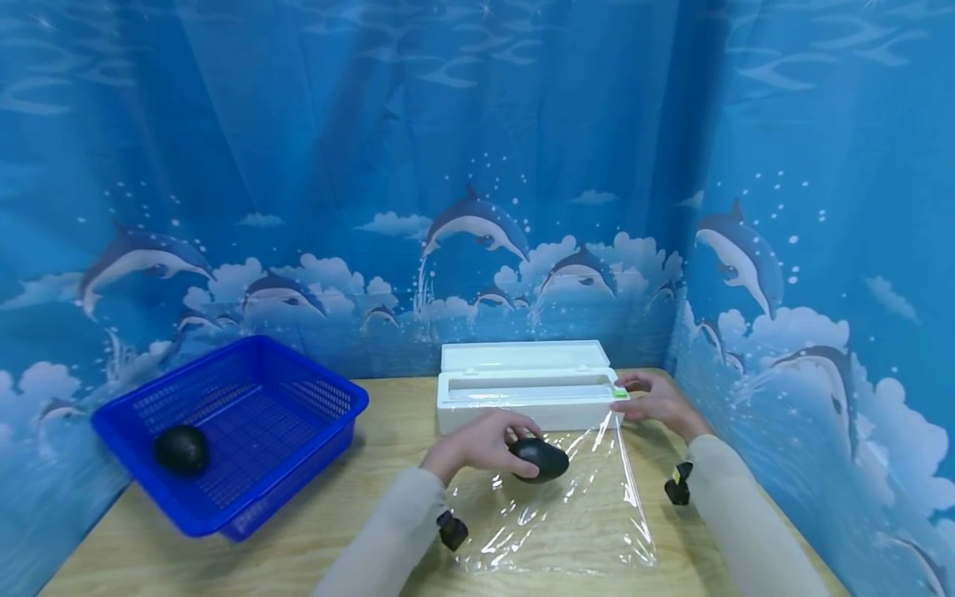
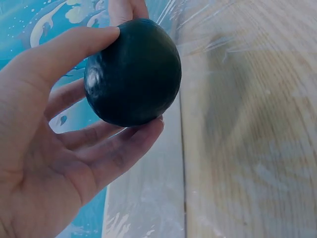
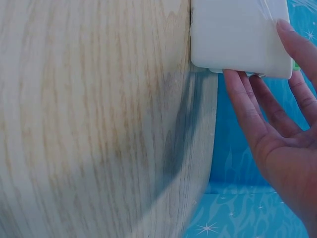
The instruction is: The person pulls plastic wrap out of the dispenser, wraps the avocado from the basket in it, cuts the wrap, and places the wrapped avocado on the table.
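My left hand (image 1: pixel 492 448) holds a dark avocado (image 1: pixel 539 460) between thumb and fingers, over a sheet of clear cling film (image 1: pixel 567 522). The left wrist view shows the avocado (image 2: pixel 133 74) smooth and nearly black, the thumb on one side and fingertips on the other. The film stretches forward from a white cling film dispenser (image 1: pixel 530 414), whose lid (image 1: pixel 525 356) stands raised at the back. At the dispenser's right end, my right hand (image 1: pixel 656 402) grips the corner beside a green slider (image 1: pixel 620 394). In the right wrist view its thumb touches the front face and its fingers the end.
A blue plastic basket (image 1: pixel 298 481) stands on the left of the wooden table (image 1: pixel 395 439), with another dark avocado (image 1: pixel 181 450) inside. Dolphin-printed curtains (image 1: pixel 358 207) hang behind the table and along its right side.
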`<state>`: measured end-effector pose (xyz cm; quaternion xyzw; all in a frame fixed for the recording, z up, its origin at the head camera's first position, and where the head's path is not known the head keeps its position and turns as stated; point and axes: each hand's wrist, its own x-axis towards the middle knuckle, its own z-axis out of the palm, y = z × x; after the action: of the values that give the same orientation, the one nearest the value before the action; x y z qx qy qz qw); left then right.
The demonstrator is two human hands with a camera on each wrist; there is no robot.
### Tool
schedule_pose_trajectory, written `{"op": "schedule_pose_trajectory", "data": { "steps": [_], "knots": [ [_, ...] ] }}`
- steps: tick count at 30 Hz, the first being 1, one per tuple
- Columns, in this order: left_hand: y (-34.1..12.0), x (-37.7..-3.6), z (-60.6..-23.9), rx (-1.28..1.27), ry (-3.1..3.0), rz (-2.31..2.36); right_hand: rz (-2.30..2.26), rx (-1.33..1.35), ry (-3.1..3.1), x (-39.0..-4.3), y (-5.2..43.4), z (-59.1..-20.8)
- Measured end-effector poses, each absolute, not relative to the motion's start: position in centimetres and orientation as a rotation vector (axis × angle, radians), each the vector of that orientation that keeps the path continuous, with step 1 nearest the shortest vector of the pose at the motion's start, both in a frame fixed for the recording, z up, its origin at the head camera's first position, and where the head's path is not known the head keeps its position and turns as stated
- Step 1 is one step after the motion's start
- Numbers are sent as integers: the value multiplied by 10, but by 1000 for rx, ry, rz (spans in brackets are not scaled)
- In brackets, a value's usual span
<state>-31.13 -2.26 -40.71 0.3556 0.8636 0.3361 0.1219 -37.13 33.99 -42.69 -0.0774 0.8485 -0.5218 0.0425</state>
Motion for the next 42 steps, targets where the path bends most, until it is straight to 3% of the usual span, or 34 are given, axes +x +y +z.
{"op": "schedule_pose_trajectory", "data": {
  "steps": [42],
  "knots": [
    [7, -315, -427, 987, 2667, 783, -1565, -200, 2588, -371, 340, -425]
  ]
}}
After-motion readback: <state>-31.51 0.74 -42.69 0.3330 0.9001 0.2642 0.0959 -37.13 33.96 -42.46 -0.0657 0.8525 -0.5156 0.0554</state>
